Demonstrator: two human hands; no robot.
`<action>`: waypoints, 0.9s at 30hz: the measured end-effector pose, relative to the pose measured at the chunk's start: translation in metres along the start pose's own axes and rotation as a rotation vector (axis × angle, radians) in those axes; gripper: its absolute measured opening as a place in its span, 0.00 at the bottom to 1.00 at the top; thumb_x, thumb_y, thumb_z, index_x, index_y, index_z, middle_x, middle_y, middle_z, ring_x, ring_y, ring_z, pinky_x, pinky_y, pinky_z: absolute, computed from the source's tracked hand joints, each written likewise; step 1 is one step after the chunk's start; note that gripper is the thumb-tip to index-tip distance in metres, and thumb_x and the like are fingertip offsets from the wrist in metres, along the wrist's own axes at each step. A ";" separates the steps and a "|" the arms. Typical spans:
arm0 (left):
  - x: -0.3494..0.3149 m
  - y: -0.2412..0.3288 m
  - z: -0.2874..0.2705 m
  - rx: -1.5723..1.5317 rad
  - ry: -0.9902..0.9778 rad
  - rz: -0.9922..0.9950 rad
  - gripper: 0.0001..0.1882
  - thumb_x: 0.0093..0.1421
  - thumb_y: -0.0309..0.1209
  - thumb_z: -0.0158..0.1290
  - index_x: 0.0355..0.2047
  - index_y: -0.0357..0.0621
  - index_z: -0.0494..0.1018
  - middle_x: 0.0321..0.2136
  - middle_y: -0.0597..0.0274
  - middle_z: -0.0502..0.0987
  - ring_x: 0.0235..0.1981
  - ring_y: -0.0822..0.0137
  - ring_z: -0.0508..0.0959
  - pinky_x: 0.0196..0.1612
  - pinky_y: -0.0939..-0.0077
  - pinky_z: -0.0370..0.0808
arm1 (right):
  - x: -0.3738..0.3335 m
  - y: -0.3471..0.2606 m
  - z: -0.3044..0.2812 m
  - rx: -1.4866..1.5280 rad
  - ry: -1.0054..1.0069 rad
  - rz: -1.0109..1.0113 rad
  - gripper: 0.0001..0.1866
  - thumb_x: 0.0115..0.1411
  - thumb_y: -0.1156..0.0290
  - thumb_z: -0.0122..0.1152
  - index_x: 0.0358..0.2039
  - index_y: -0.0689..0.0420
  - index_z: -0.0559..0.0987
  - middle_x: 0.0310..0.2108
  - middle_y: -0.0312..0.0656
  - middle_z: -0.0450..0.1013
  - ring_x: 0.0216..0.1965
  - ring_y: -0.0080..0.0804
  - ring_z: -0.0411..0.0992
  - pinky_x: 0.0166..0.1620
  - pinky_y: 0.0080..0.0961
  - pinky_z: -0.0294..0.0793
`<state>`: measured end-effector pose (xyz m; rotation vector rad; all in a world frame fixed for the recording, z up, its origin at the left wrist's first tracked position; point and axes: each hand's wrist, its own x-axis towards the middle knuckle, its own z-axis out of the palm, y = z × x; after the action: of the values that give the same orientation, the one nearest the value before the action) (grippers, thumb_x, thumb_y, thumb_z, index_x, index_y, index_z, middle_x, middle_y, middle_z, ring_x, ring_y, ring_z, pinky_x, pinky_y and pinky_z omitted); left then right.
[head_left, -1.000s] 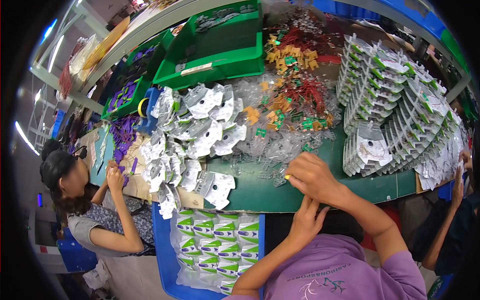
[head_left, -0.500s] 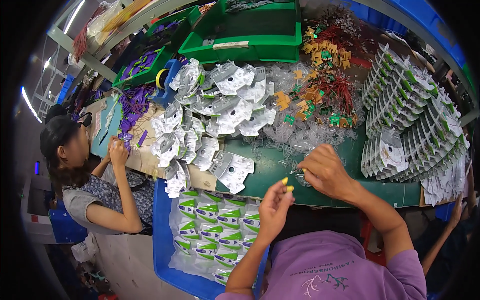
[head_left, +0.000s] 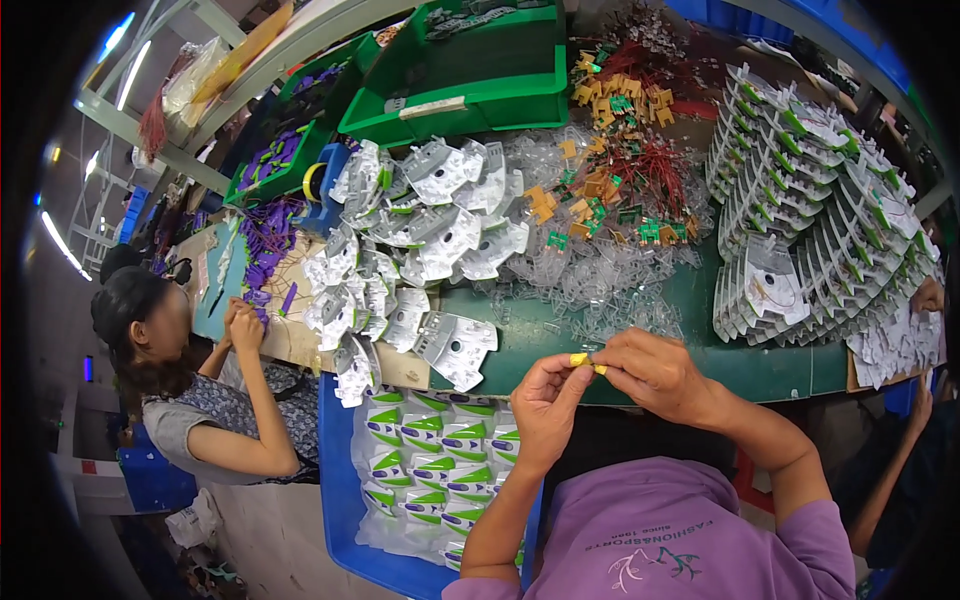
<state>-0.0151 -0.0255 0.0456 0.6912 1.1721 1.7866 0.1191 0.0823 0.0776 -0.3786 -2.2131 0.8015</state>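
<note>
My left hand (head_left: 548, 405) and my right hand (head_left: 655, 372) meet above the bench's near edge, fingertips together. Yellow covers (head_left: 579, 360) wrap some of the fingertips. Both hands are closed in a pinch; whatever is between the fingers is too small or hidden to make out. Just beyond them lies a heap of small clear plastic parts (head_left: 625, 295) on the green bench top (head_left: 520, 345). Left of my hands sit loose white-and-grey shell parts (head_left: 458, 347) with round holes.
Stacked grey-green shells (head_left: 765, 285) rise at the right. Orange pieces (head_left: 542, 205) and red wires (head_left: 650, 175) lie behind the clear parts. A green bin (head_left: 460, 112) stands at the back. A blue crate (head_left: 345, 530) holds white-green parts. A co-worker (head_left: 215, 415) sits at the left.
My right hand has come down from the clear parts and joined my left, their fingertips now touching. The left fingers have closed from a looser pose. The whole view has shifted slightly.
</note>
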 end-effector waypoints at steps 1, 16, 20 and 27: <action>-0.003 0.000 0.001 0.022 0.006 -0.022 0.09 0.63 0.19 0.57 0.43 0.34 0.75 0.36 0.63 0.79 0.36 0.78 0.77 0.41 0.85 0.74 | -0.003 -0.001 -0.001 0.009 0.006 -0.015 0.11 0.49 0.81 0.66 0.35 0.60 0.80 0.30 0.43 0.74 0.29 0.40 0.76 0.28 0.32 0.75; 0.029 0.009 -0.040 -0.108 -0.373 -0.465 0.12 0.63 0.25 0.57 0.47 0.39 0.75 0.34 0.65 0.79 0.33 0.76 0.79 0.38 0.83 0.77 | 0.011 0.010 -0.009 0.391 -0.243 0.307 0.07 0.51 0.80 0.67 0.33 0.61 0.84 0.27 0.41 0.79 0.26 0.26 0.77 0.29 0.22 0.72; 0.064 0.027 -0.050 -0.290 -0.419 -0.654 0.16 0.62 0.29 0.59 0.50 0.43 0.71 0.33 0.66 0.79 0.31 0.76 0.79 0.34 0.83 0.76 | 0.032 0.012 -0.001 0.375 -0.178 0.332 0.06 0.54 0.80 0.65 0.33 0.61 0.83 0.25 0.39 0.77 0.23 0.23 0.72 0.29 0.19 0.71; 0.233 0.097 -0.110 1.344 0.294 0.847 0.21 0.49 0.19 0.51 0.46 0.42 0.73 0.42 0.50 0.76 0.48 0.47 0.73 0.52 0.56 0.68 | 0.027 0.024 -0.012 0.398 -0.008 0.546 0.03 0.56 0.78 0.64 0.31 0.60 0.78 0.24 0.29 0.73 0.24 0.13 0.67 0.29 0.15 0.68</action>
<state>-0.2490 0.1146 0.0879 1.9409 2.5636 1.4961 0.1101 0.1186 0.0834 -0.7921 -1.9061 1.5007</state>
